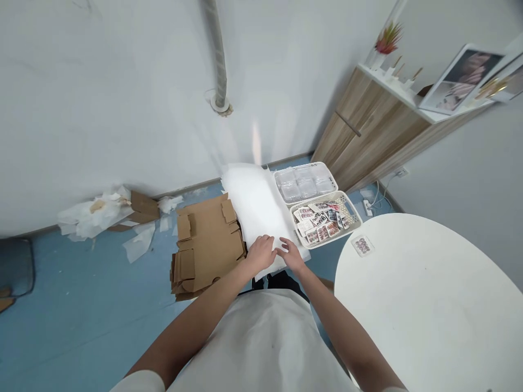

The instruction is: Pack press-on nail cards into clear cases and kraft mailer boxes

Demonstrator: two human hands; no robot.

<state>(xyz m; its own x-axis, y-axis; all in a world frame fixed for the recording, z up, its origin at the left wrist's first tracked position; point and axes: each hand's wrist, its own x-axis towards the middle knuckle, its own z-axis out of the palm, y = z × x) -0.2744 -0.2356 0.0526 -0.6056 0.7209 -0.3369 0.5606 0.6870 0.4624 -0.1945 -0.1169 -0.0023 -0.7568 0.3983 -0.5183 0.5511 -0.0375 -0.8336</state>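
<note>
Both my hands are over a stack of thin white sheets (pixel 261 201), which look like foam packing. My left hand (pixel 261 253) rests at the near part of the stack, fingers bent and a gap showing between forefinger and thumb. Close beside it on the right, my right hand (pixel 291 256) has its fingers apart, the thumb pointing toward the left hand. No object shows in either hand. To the left of the sheets lies a pile of flattened brown cardboard boxes (pixel 212 234). A white basket (pixel 300 239) with printed cards of nail sets sits just right.
Behind that basket, another white basket (pixel 334 182) holds clear plastic packs (pixel 304 182). A round white table (pixel 425 294) at the right bears one small nail-set pack (pixel 362 246). A wooden cabinet (pixel 379 114) stands back right; scrap wrapping (pixel 96 212) lies along the left wall.
</note>
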